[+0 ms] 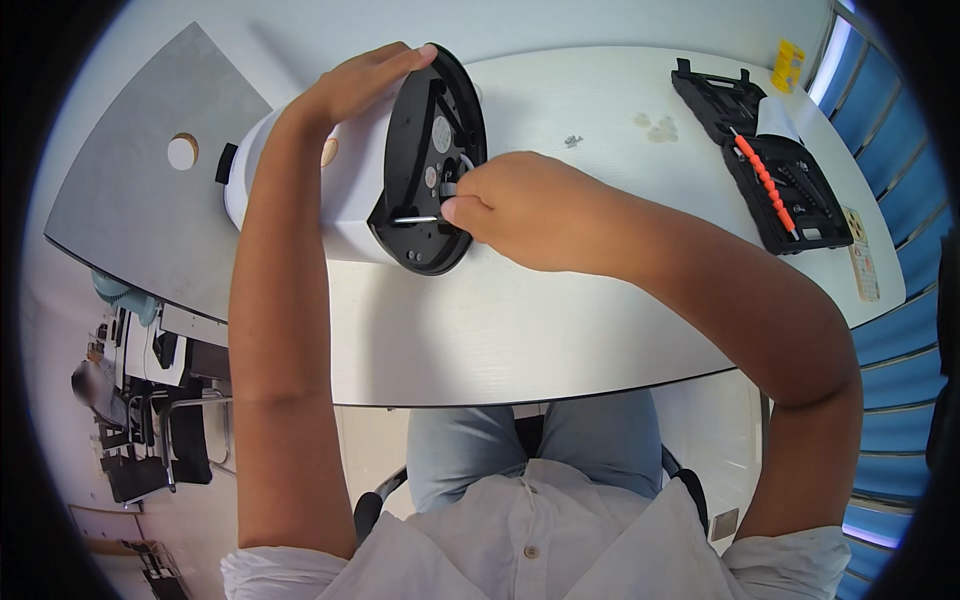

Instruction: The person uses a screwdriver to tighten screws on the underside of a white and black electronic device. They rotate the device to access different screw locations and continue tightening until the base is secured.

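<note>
Bare forearms rise past the desk's near edge toward a white appliance lying on its side near the left end, apparently tipped so its black base faces the right hand. Over that base's upper rim, the left hand lies with fingers extended, probably steadying it. The right thumb and curled fingers meet at the recess; whether they pinch anything, I can't tell. By the far right corner, a tool case lies open, presumably for easy reach.

A yellow packet sits near blue blinds.
</note>
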`<state>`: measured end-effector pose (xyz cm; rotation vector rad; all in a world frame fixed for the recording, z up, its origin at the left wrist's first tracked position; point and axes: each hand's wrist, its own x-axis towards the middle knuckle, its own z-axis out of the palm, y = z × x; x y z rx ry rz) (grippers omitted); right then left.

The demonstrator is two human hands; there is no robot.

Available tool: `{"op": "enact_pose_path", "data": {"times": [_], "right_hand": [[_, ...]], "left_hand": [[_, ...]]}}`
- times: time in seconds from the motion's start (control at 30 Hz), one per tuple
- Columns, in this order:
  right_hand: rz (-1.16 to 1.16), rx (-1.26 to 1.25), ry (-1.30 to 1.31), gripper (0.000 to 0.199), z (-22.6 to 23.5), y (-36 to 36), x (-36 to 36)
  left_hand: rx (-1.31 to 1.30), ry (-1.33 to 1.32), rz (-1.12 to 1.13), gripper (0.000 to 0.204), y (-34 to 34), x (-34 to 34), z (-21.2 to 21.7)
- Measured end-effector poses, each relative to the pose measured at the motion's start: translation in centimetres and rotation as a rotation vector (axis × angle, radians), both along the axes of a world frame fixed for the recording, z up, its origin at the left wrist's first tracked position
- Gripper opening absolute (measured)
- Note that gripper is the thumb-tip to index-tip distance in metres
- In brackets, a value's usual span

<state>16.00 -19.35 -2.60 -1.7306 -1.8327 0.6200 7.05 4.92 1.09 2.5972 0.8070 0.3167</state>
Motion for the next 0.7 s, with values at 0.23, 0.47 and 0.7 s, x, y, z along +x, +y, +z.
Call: {"op": "enact_pose_path", "data": {"times": [0.23,0.47,0.7], "right_hand": [[-0.04,0.194,-0.641,0.023,-0.7,-0.7,-0.7],[-0.093,0.656,-0.5,0.015,-2.6,-0.3,-0.7],[-0.133,0.378,-0.443,0.017,-0.7,-0.5,-1.4]], "left_hand": [[-0.031,0.017,0.002,0.081,-0.1,0.5,0.2],[-0.011,0.008,0.03,0.081,0.0,0.1,0.0],[-0.014,0.0,0.018,0.08,0.3,-0.1,-0.1]]}}
